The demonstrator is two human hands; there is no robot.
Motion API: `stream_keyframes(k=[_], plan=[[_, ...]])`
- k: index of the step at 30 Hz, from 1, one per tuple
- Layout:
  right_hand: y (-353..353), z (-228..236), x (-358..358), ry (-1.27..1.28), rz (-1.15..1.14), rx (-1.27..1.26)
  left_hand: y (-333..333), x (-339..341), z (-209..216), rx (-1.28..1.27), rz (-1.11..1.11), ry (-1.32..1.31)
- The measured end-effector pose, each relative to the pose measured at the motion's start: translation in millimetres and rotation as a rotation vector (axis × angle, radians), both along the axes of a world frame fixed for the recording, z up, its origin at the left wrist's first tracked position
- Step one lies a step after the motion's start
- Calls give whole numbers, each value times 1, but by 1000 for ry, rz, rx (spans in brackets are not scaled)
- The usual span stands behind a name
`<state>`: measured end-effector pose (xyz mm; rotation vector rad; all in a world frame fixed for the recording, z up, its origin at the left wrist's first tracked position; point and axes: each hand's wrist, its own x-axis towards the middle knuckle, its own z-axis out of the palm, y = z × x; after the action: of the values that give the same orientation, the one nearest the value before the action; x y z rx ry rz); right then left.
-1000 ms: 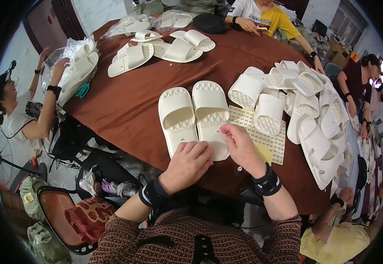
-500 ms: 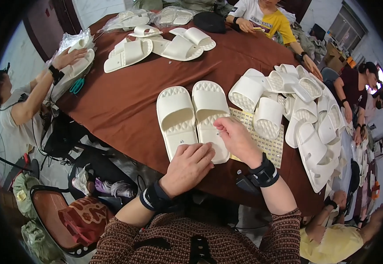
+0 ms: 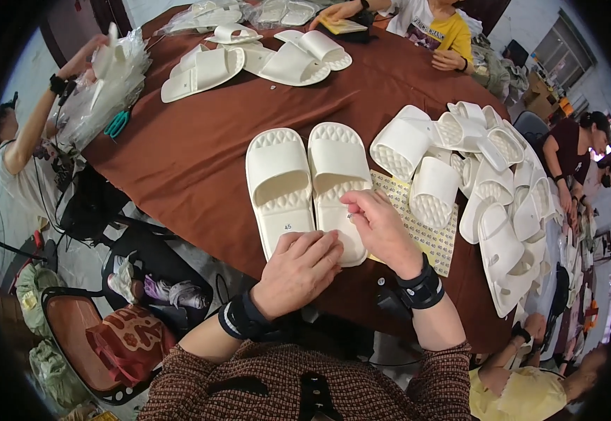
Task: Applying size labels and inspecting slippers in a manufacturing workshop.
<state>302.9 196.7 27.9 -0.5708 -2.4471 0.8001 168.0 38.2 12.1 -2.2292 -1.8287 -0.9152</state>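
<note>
Left hand (image 3: 297,270), fingers loose, over the near ends of both slippers (image 3: 337,158), maybe to keep them still. Right hand (image 3: 384,228) curled by a label (image 3: 349,217); can't tell if pinching. Slippers together on table (image 3: 207,168), sheet (image 3: 437,247) beside, likely for easy reach.

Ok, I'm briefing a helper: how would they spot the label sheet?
On the brown tablecloth, find the white slipper heap at right. The label sheet lies partly under its left side, beside the wearer's right hand. Unlike those slippers, it's flat, yellow, printed in rows.
</note>
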Motion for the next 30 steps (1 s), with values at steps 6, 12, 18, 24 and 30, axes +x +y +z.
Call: stream_keyframes(k=[6,12,18,24,30], plan=[[3,-5,1,-3,-5,-6,1,0,-1,1,-7,27],[6,-5,-2,33,-3,-37,1,1,2,-9,-9,-16],[2,-5,-5,-34,2,31,0,0,0,-25,-7,-12],[3,-10,-3,-15,0,169,1,1,3,-21,-17,-12],[6,-10,1,44,-3,-88,0,0,2,-18,-9,-24]])
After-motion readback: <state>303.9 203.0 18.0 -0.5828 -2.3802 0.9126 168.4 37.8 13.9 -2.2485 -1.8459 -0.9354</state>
